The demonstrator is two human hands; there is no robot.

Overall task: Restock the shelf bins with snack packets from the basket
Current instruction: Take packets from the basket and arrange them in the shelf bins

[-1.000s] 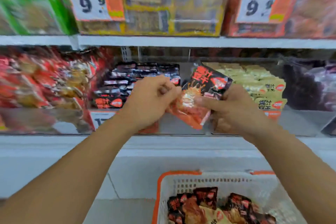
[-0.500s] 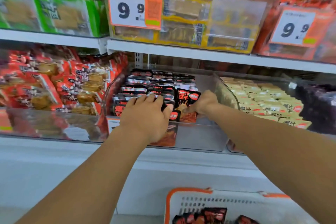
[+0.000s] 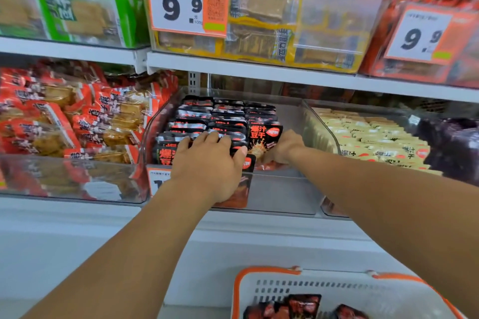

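Note:
A clear shelf bin (image 3: pixel 281 195) on the middle shelf holds rows of black-and-red snack packets (image 3: pixel 220 114). My left hand (image 3: pixel 207 163) lies on the front rows with its fingers spread, pressing them back. At the front right of those rows one black-and-red packet (image 3: pixel 264 137) stands upright. My right hand (image 3: pixel 285 147) grips its right side, and the fingers are partly hidden behind it. At the bottom edge, the white basket with an orange rim (image 3: pixel 259 273) holds more black-and-red packets (image 3: pixel 303 305).
A bin of red packets (image 3: pixel 64 116) sits to the left, a bin of cream packets (image 3: pixel 375 137) to the right, and purple packets (image 3: pixel 453 145) beyond that. The upper shelf edge (image 3: pixel 259 67) overhangs the bins and carries price tags (image 3: pixel 186 2).
Both hands moved from in front of the shelf into the middle bin. The packet held up a second ago now stands upright in the front row, with the left hand laid on the rows.

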